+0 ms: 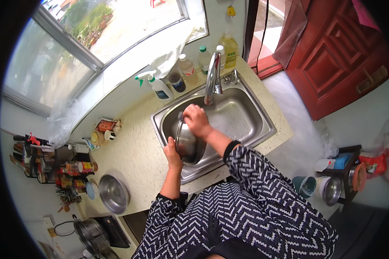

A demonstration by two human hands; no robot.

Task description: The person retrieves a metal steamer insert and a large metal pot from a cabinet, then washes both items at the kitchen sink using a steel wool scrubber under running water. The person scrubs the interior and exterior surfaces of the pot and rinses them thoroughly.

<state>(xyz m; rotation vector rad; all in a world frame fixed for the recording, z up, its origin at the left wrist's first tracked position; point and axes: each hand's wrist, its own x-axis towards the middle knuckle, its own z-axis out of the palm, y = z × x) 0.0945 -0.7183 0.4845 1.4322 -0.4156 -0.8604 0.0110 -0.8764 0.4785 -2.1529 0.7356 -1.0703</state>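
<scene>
A steel pan or bowl (191,142) is tilted on its side over the left part of the stainless steel sink (236,119). My left hand (173,153) grips its left side, thumb up along the rim. My right hand (196,119) is at the upper rim, fingers curled and slightly blurred; something dark and small shows by the fingertips, too unclear to name. Behind the hands rises the chrome faucet (213,77), its spout over the sink. Whether water runs from it cannot be told. The inside of the pan or bowl is mostly hidden from view.
Behind the sink stand a spray bottle (160,87), several plastic bottles and a yellow detergent jug (228,51). On the counter to the left are a steel bowl (114,194), seasoning jars (84,167) and a pot (92,234). A red door (337,64) stands ajar at right.
</scene>
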